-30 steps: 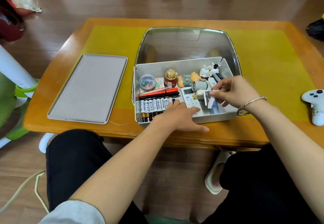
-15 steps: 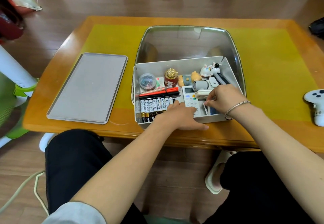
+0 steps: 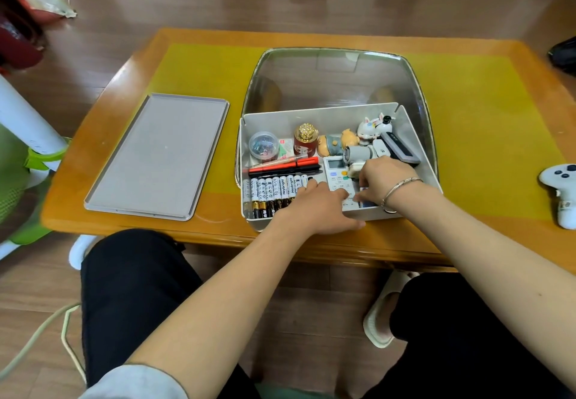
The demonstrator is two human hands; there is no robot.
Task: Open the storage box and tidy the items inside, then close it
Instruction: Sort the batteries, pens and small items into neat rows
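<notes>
Storage box (image 3: 314, 114) open on table (image 3: 467, 242), clear lid (image 3: 336, 80) tipped back behind box. Left hand (image 3: 318, 208) flat, fingers straight, on remote (image 3: 338, 177) inside box. Right hand (image 3: 381, 177) curled inside box, right of remote; grip unclear. Batteries (image 3: 268, 192) line box's front left. Tray (image 3: 159, 161) left of box.

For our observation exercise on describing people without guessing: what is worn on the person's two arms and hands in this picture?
The right hand is bare, with a thin silver bangle round its wrist. The left hand wears nothing. Both forearms are bare. A light grey sleeve shows on the left arm at the picture's bottom edge. No rings can be made out.
</notes>
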